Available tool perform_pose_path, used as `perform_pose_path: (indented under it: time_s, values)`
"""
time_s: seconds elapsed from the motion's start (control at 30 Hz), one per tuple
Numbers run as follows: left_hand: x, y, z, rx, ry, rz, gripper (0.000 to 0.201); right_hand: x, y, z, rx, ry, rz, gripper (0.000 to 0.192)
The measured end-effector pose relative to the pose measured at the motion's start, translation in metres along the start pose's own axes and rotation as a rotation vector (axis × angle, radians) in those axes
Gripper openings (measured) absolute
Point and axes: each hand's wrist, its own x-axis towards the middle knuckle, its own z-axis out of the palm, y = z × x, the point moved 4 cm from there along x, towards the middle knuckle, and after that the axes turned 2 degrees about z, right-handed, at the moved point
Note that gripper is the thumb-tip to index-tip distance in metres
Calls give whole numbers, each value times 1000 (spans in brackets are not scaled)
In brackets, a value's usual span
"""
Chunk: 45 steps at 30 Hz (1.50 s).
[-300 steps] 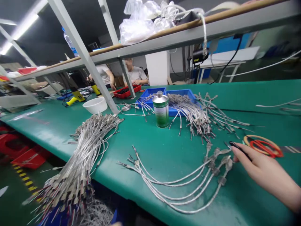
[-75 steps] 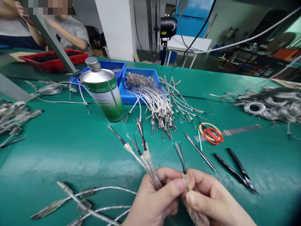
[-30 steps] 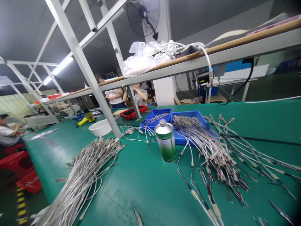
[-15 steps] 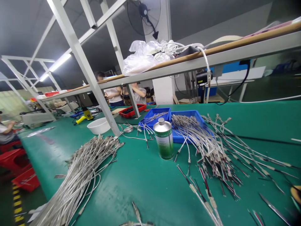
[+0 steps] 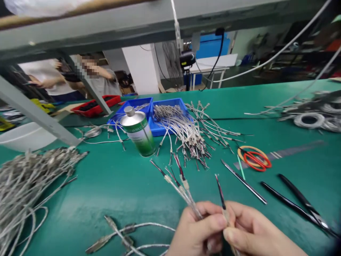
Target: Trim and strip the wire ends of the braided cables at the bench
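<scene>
My left hand (image 5: 199, 229) is closed around several white cables (image 5: 185, 185), whose stripped ends with dark and red wires point up and away. A single cable end (image 5: 221, 193) stands upright between my two hands. My right hand (image 5: 250, 229) pinches it just below its pale sleeve, and the left thumb touches it too. Below and to the left lie the metal connector plugs (image 5: 98, 244) of loose cables on the green table (image 5: 128, 192). Part of the held cables is hidden behind my fingers.
Beyond my hands stand a green and silver can (image 5: 140, 137) and blue trays (image 5: 170, 131) heaped with cables. A cable bundle (image 5: 34, 181) lies left. Tweezers (image 5: 245, 182), orange-handled scissors (image 5: 257, 160) and black-handled pliers (image 5: 295, 202) lie right. A shelf beam (image 5: 106, 30) crosses above; two people are behind it.
The view has swung right and downward. Both my hands, holding cables, now show at the bottom, and the scissors and pliers have come into sight at the right.
</scene>
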Motion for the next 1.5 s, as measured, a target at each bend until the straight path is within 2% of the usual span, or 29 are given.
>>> perform_pose_path:
  time_s: [0.2,0.5,0.77,0.9,1.17,1.5]
  values:
    - [-4,5,6,-9,4,48,22,-4,-4,5,64,10,13,44]
    - [-6,9,8,8,-12,85,15,-2,-2,6,101,-57,11,42]
    - [-9,11,7,61,8,88,13,-4,-2,8,246,14,-7,37]
    - [-10,9,6,64,15,92,13,-2,-8,11,277,-4,-44,38]
    - [-8,9,6,50,12,83,14,-3,-10,11,268,-17,-44,34]
    - [-8,9,5,25,-2,70,14,-5,-1,2,153,12,25,40]
